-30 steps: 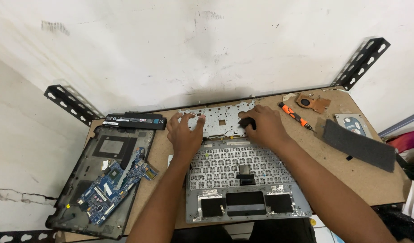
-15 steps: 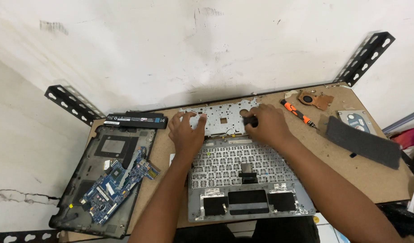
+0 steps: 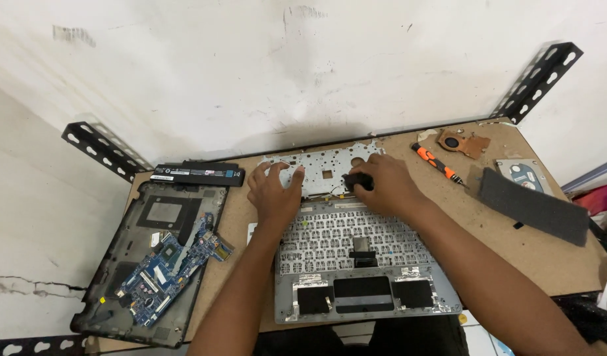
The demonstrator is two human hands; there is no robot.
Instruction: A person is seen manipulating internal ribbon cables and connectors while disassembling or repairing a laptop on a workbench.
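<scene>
A grey laptop top cover (image 3: pixel 356 277) lies upside down at the table's front, its keyboard back showing. Behind it lies a perforated silver metal plate (image 3: pixel 323 165). My left hand (image 3: pixel 274 191) rests on the plate's left part, fingers spread and pressing down. My right hand (image 3: pixel 386 184) is curled around a small black part (image 3: pixel 357 179) at the joint between plate and cover. What the black part is cannot be made out.
A dark laptop base (image 3: pixel 152 217) with a blue circuit board (image 3: pixel 168 270) lies at the left, a black battery (image 3: pixel 198 174) behind it. An orange screwdriver (image 3: pixel 436 162), a copper cooler (image 3: pixel 462 142), a hard drive (image 3: pixel 524 175) and a grey pad (image 3: pixel 531 206) lie at the right. Black brackets flank the brown table (image 3: pixel 514 254).
Both hands stay at the plate and the black part; they show almost no shift. The view has drifted slightly.
</scene>
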